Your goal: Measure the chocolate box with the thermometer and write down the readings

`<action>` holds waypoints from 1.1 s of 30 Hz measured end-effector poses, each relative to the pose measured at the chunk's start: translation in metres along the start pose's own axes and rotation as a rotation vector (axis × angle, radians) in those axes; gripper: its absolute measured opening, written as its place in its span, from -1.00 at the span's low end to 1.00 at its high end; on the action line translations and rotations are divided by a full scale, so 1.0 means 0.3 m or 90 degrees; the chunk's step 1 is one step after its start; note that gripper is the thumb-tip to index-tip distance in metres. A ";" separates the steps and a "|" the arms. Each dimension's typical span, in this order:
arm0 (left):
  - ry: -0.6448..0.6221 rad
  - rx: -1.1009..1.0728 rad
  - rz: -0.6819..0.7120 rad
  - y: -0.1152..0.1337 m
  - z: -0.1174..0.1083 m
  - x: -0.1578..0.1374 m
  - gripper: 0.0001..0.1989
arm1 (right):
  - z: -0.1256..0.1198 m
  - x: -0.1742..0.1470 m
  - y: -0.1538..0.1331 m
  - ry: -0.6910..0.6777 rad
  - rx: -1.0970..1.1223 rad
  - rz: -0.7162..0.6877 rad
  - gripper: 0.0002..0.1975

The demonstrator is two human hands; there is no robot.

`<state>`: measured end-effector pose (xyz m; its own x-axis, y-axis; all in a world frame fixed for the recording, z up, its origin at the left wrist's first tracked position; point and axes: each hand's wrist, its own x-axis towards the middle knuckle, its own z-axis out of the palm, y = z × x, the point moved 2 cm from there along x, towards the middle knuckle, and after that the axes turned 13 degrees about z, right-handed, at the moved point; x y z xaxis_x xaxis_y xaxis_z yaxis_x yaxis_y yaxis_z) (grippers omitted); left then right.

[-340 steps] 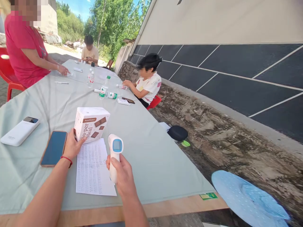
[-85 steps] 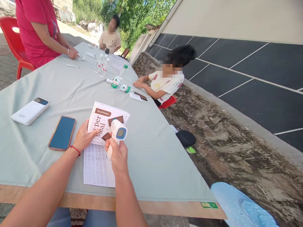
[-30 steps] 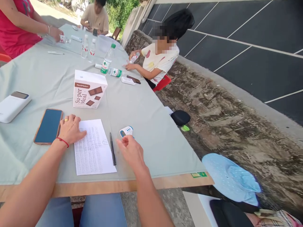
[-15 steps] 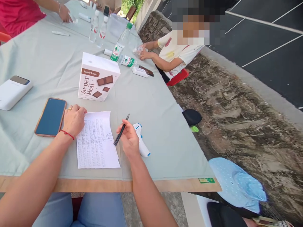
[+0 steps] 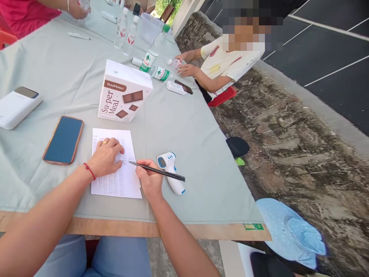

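A sheet of paper (image 5: 99,188) covered in small handwriting lies on the cloth-covered table in front of me. My left hand (image 5: 109,156) rests on it, fingers spread and slightly bent, holding nothing. In my right hand (image 5: 150,179) is a black pen (image 5: 161,171), gripped between thumb and fingers. Its tip points left, at a circled mark near the paper's right edge; whether it touches cannot be made out. Just right of that hand lies a white and blue infrared thermometer (image 5: 171,169). Left of the paper is a smartphone (image 5: 63,139) in a brown case.
A white NutriMotion box (image 5: 125,92) stands beyond the paper. A white power bank (image 5: 19,107) lies at left. Further back are water bottles (image 5: 150,57) and a white device (image 5: 176,87). Two people handle bottles across the table. A blue hat (image 5: 288,231) hangs past the right corner.
My left hand has moved from the paper's upper left corner onto its middle. My right hand has turned the pen, so its tip now points left over the paper. The thermometer is more exposed.
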<state>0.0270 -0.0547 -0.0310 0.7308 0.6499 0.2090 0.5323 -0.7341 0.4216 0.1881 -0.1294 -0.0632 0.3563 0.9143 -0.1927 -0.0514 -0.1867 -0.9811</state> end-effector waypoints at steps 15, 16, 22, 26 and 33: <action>-0.036 0.001 -0.016 0.007 0.002 0.003 -0.73 | 0.049 0.000 -0.009 0.051 -0.173 -0.041 -0.90; -0.036 0.001 -0.019 0.007 0.003 0.003 -0.73 | 0.050 0.000 -0.010 0.045 -0.180 -0.044 -0.90; -0.048 0.005 -0.021 0.007 0.005 0.003 -0.70 | 0.051 -0.004 -0.013 0.021 -0.200 -0.044 -0.92; -0.050 0.002 -0.023 0.006 0.006 0.003 -0.70 | 0.054 -0.006 -0.015 0.017 -0.201 -0.047 -0.91; -0.037 -0.006 -0.016 0.005 0.005 0.002 -0.72 | 0.055 -0.005 -0.017 0.014 -0.216 -0.057 -0.92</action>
<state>0.0289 -0.0559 -0.0316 0.7406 0.6558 0.1464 0.5475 -0.7153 0.4343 0.1722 -0.1240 -0.0581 0.3662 0.9250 -0.1016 0.2922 -0.2180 -0.9312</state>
